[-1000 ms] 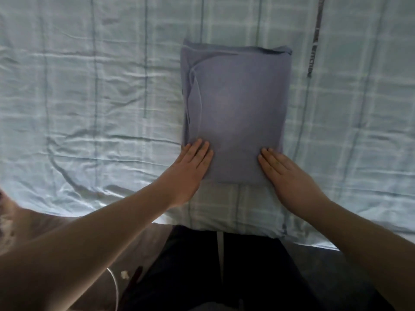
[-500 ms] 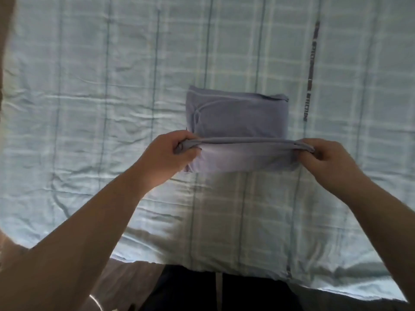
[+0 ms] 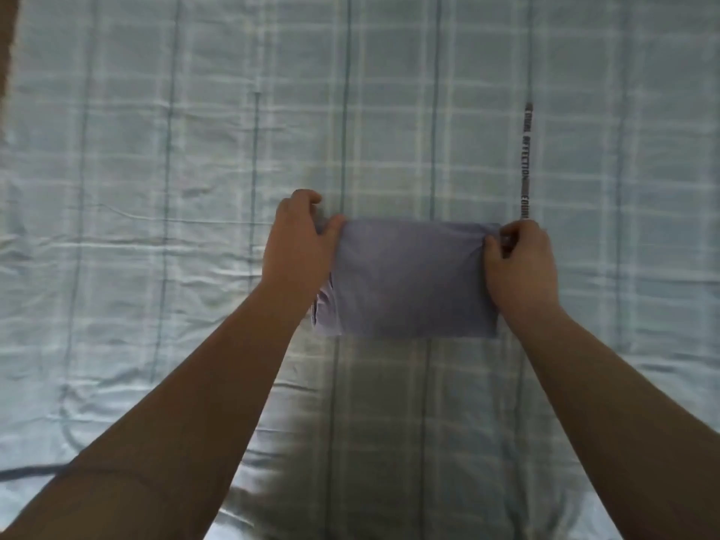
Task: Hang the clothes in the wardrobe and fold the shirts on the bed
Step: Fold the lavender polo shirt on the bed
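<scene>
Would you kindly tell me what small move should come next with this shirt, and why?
Probably let go and smooth it flat: the left hand and right hand pinch the far corners of the shirt, which already lies folded over on the bed.

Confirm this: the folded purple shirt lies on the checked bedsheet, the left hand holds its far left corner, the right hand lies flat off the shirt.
Wrong about the right hand: the head view shows it pinching the far right corner of the folded purple shirt. The rest stands: the shirt lies on the checked bedsheet, the left hand holding its far left corner.
</scene>
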`<state>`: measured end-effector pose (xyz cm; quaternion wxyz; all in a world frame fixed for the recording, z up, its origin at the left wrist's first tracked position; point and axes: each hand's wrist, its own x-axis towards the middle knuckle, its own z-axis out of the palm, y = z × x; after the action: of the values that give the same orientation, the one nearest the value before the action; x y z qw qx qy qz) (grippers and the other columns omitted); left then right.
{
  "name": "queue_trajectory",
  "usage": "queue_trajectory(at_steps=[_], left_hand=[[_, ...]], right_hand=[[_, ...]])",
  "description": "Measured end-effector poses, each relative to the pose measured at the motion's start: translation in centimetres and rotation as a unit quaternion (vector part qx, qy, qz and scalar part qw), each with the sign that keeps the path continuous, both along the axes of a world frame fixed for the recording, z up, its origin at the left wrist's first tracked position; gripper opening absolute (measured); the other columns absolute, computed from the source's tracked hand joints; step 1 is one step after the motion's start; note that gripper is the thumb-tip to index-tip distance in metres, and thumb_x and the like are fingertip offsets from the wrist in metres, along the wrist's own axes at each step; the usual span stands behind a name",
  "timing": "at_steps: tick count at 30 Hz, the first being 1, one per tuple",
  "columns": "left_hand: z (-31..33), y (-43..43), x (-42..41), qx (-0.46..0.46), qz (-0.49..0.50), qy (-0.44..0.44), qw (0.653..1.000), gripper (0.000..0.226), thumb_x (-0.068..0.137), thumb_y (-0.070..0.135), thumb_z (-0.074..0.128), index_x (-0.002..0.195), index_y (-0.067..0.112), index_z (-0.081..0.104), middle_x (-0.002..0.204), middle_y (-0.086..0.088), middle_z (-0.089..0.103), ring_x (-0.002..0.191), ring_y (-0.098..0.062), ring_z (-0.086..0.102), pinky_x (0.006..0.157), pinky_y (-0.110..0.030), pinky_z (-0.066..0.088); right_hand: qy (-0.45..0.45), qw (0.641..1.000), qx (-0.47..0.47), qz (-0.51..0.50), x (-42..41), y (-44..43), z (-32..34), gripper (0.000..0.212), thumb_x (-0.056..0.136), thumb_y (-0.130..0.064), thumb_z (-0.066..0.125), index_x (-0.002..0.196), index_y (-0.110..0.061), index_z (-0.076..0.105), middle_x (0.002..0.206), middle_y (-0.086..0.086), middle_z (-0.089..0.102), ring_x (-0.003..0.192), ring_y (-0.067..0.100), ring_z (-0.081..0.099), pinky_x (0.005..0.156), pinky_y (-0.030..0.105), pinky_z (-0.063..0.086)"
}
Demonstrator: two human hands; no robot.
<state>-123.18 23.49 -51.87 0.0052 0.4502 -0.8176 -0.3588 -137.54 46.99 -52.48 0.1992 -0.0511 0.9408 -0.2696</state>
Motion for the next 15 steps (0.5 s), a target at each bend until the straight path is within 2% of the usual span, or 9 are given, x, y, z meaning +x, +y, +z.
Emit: queue_trajectory(at_steps=[2, 5, 7, 9, 12, 15], left_hand=[[0.7, 0.8, 0.7, -0.109, -0.051, 0.025, 0.992, 0.040, 0.094, 0.034, 0.054, 0.128, 0.013, 0.054, 0.127, -0.007, 0.056, 0.116, -0.023, 0.053, 0.096, -0.025, 0.040], [1.4, 3.5, 2.2, -0.199, -0.193, 0.072, 0.958, 0.047, 0.093, 0.023, 0.051, 0.134, 0.000, 0.054, 0.141, -0.020, 0.052, 0.137, -0.037, 0.042, 0.116, -0.044, 0.032], [1.0, 5.5, 3.1, -0.203, -0.293, 0.046, 0.933, 0.055, 0.094, 0.025, 0.051, 0.143, 0.000, 0.049, 0.151, -0.020, 0.044, 0.146, -0.038, 0.031, 0.119, -0.053, 0.024], [0.0, 6.5, 3.8, -0.209, -0.337, -0.020, 0.918, 0.062, 0.096, 0.034, 0.048, 0.151, 0.006, 0.040, 0.158, -0.017, 0.034, 0.150, -0.034, 0.023, 0.120, -0.056, 0.018], [-1.8, 6.3, 4.3, -0.210, -0.337, -0.074, 0.915, 0.066, 0.099, 0.045, 0.040, 0.155, 0.011, 0.031, 0.162, -0.013, 0.028, 0.152, -0.030, 0.018, 0.120, -0.056, 0.018], [-2.9, 6.2, 4.3, -0.204, -0.341, -0.072, 0.915, 0.065, 0.100, 0.046, 0.038, 0.155, 0.013, 0.032, 0.161, -0.012, 0.029, 0.152, -0.029, 0.020, 0.120, -0.056, 0.018]], right_hand=[[0.076, 0.996, -0.041, 0.009, 0.9, 0.0, 0.9, 0.019, 0.093, -0.019, 0.054, 0.111, -0.013, 0.052, 0.115, 0.010, 0.053, 0.106, 0.028, 0.052, 0.093, 0.045, 0.045], [0.199, 0.960, -0.070, 0.184, 3.4, -0.1, 1.8, 0.034, 0.090, -0.011, 0.052, 0.123, -0.007, 0.054, 0.130, 0.015, 0.052, 0.125, 0.032, 0.045, 0.109, 0.044, 0.036], [0.203, 0.931, -0.049, 0.299, 5.0, -0.4, 1.6, 0.045, 0.093, -0.017, 0.050, 0.136, -0.004, 0.052, 0.146, 0.016, 0.047, 0.140, 0.033, 0.037, 0.118, 0.047, 0.027], [0.181, 0.918, 0.014, 0.351, 6.0, -0.4, 0.5, 0.055, 0.097, -0.026, 0.045, 0.147, -0.006, 0.043, 0.155, 0.016, 0.037, 0.147, 0.032, 0.028, 0.120, 0.052, 0.020], [0.139, 0.921, 0.098, 0.350, 6.2, 0.0, -1.3, 0.064, 0.099, -0.037, 0.038, 0.156, -0.010, 0.025, 0.162, 0.012, 0.024, 0.151, 0.030, 0.017, 0.123, 0.049, 0.013], [0.136, 0.920, 0.111, 0.349, 6.3, 0.2, -2.4, 0.065, 0.100, -0.040, 0.037, 0.157, -0.012, 0.022, 0.163, 0.010, 0.022, 0.151, 0.029, 0.017, 0.124, 0.046, 0.010]])
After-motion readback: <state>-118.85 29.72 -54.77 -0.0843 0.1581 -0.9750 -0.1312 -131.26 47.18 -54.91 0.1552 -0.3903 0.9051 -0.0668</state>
